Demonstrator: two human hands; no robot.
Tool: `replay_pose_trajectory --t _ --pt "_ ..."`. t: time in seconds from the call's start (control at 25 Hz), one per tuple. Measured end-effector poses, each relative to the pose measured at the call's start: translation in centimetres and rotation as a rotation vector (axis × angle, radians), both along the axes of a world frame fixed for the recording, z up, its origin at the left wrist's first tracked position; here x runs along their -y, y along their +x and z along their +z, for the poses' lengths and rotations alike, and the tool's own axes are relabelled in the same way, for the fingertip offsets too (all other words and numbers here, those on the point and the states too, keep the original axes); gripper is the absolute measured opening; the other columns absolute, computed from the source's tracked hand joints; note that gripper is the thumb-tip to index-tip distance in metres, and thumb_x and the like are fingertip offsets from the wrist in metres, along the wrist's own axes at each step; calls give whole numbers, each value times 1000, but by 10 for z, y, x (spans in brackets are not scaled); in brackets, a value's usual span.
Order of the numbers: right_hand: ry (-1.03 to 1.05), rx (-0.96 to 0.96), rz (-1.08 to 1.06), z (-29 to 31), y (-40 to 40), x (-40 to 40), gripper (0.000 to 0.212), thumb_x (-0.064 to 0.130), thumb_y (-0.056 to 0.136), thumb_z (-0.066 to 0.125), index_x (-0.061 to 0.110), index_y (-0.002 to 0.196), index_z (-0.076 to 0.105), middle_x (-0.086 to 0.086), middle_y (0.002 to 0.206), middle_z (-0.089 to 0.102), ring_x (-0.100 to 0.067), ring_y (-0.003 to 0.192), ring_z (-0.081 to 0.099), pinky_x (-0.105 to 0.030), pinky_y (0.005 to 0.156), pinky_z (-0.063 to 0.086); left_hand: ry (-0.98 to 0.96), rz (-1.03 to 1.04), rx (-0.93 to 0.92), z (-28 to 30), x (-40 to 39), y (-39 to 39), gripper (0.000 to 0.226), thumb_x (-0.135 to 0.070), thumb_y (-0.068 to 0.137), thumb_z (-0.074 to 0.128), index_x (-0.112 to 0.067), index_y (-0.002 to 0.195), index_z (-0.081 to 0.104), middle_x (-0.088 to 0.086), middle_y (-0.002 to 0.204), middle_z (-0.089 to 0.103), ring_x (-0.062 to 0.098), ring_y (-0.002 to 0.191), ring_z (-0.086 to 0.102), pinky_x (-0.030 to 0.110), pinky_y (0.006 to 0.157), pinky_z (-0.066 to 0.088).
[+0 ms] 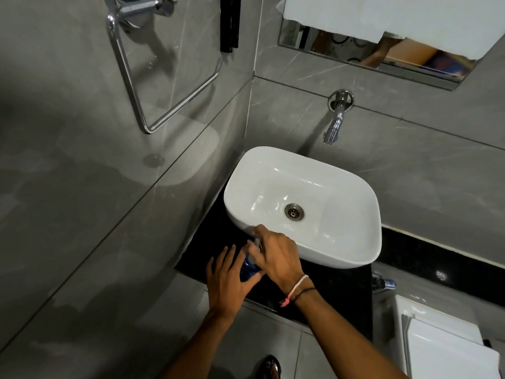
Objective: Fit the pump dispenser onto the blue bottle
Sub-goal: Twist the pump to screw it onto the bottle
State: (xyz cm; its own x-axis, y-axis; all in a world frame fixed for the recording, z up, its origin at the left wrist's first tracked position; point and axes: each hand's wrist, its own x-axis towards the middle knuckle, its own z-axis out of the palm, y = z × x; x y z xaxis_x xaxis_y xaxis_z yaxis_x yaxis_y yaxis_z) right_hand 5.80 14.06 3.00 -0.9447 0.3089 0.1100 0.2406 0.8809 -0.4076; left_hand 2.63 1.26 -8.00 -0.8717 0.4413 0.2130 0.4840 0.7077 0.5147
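1. Blue plastic showed between my two hands: the blue bottle (249, 265) stood on the black counter (338, 285), just in front of the near left corner of the white sink (341, 250).
2. My left hand (228, 280) was wrapped around the bottle's side, thumb across its near face and fingers curled behind it, holding it.
3. My right hand (276, 257) was closed over the bottle's top, fingers bent down around the pump dispenser (256, 242), whose pale head showed only in part beside my fingertips.
4. I could not tell whether the pump was already seated on the neck, as my fingers hid the joint.
5. A pink cord and a dark cord (297, 291) sat around my right wrist.
6. The sink's bowl was white and glossy, with a metal drain (294, 211) in the middle.
7. A chrome tap (335, 121) came out of the grey tiled wall above the sink's far edge.
8. On the left wall hung a chrome towel ring (153, 86).
9. A mirror (369, 50) ran along the top right, partly covered by a white cloth (382, 15).
10. At the lower right, beside the counter, stood a white fixture (442, 340) that I could not identify for sure.
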Motion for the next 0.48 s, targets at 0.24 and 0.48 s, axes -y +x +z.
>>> replay_pose_trajectory --t 0.24,0.48 --pt "-151 121 -57 6 3 -6 42 50 92 66 13 72 66 0 56 63 -19 53 59 -28 51 46 -5 1 -3 4 1 -1 73 -71 73 58 -19 124 67 11 126 70 31 124 61 56 97 49" --pt "-119 260 74 7 17 -13 26 31 81 82 14 74 64 7 56 59 -8 51 56 -24 53 43 -20 -29 24 0 2 -1 73 -57 69 76 -22 132 62 10 130 68 31 128 57 58 99 46"
